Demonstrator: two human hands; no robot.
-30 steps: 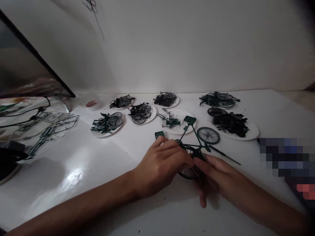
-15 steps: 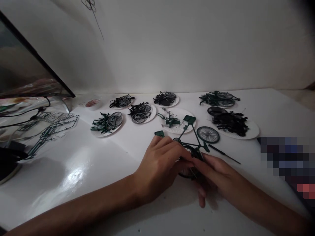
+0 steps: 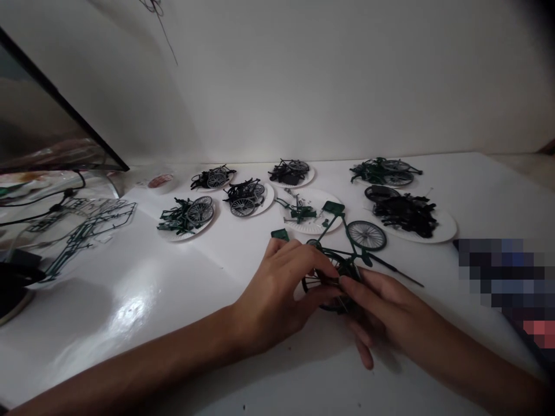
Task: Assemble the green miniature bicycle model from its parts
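Between my hands is a small green model bicycle [image 3: 341, 252], its frame and basket pointing away from me. My left hand [image 3: 288, 283] is closed, thumb and fingers pinching at the bicycle's wheel from the left. From the right, my right hand [image 3: 377, 300] grips the same bicycle near the wheel, its thumb meeting my left fingertips and its lower fingers reaching underneath. The exact part pinched is hidden by the fingers. A loose grey-spoked wheel [image 3: 366, 235] lies just beyond, beside a thin dark screwdriver-like tool [image 3: 403, 275]. A small green piece [image 3: 280, 234] shows behind my left hand.
A white plate [image 3: 284, 199] with green parts stands behind the bicycle. Several more plates bear dark or green model bicycle parts, such as the pile [image 3: 407, 214] at right. Green part frames [image 3: 87, 231] and a screen [image 3: 47, 110] are at left. A small bowl [image 3: 162, 184] stands at the back.
My left fingers have shifted slightly at the wheel, showing more of its spokes. The right hand's lower finger has moved a little rightward. Both hands stay on the bicycle.
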